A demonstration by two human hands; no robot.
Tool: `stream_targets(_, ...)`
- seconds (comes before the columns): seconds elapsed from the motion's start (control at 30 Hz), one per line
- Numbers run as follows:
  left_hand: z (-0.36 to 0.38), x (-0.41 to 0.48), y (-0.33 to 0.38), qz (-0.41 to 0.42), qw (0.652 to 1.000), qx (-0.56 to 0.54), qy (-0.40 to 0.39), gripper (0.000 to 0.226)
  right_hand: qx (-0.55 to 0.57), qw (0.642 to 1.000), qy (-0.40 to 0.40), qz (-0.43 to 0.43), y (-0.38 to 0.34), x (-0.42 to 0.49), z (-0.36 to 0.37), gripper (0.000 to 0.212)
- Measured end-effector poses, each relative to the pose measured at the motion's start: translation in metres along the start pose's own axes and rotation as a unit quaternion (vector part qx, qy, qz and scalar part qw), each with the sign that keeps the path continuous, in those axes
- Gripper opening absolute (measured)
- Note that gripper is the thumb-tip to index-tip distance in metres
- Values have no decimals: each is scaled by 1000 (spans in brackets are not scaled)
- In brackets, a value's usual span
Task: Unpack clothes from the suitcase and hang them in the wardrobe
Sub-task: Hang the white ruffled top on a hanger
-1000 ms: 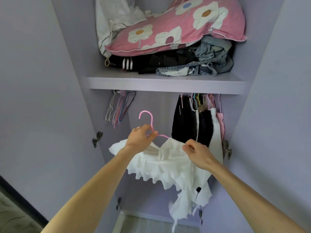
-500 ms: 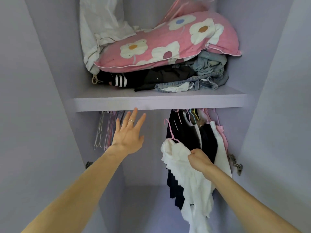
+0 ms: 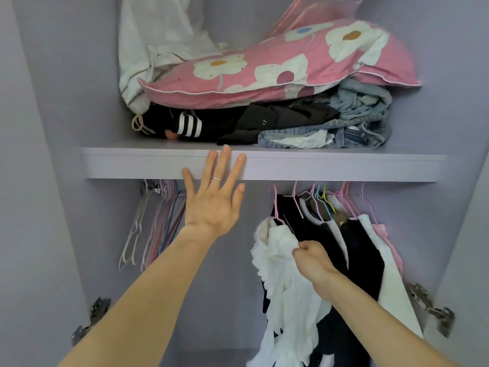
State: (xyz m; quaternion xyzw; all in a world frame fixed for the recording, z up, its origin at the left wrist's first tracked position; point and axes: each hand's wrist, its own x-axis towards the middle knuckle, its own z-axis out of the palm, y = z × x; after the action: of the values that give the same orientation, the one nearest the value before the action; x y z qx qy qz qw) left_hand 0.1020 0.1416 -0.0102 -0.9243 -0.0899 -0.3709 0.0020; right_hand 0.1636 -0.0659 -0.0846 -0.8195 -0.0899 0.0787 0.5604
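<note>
The purple wardrobe [image 3: 39, 181] has a shelf [image 3: 344, 168] with a flowery pillow [image 3: 264, 72] on it. Under the shelf, at 5 o'clock in the view, a white frilly top [image 3: 280, 282] hangs straight down on a pink hanger [image 3: 275, 205]. The right hand [image 3: 312, 263] pinches its upper edge tight. The left hand [image 3: 214, 205] is open with fingers spread, at 10 o'clock from the top. It is the hand nearer the empty hangers [image 3: 158, 221].

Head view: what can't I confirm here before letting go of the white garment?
All in the head view:
- Rail: hidden behind the shelf front, so whether the pink hanger hook sits on it cannot be told.
- White garment: hem cut off by bottom edge.
- Right hand: fingertips buried in the fabric.
- Suitcase: out of frame.
</note>
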Motion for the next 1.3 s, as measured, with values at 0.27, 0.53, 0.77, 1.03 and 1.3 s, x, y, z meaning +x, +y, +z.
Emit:
stream_targets(0.27,38,8,-14,20,994,19,104,57,-25,988,99,-112,18,57,38,31)
stream_targets(0.53,51,10,-16,17,990,16,137,61,-162,975,130,-78,4,111,57,9)
stream_targets(0.77,53,11,-18,21,988,19,149,65,-296,926,235,8,26,131,20,56)
stream_targets(1.03,56,14,-15,25,987,16,156,63,-347,914,210,-31,29,124,34,46)
stream_targets(1.3,54,2,-15,8,995,29,94,71,-323,937,129,-35,23,105,41,37)
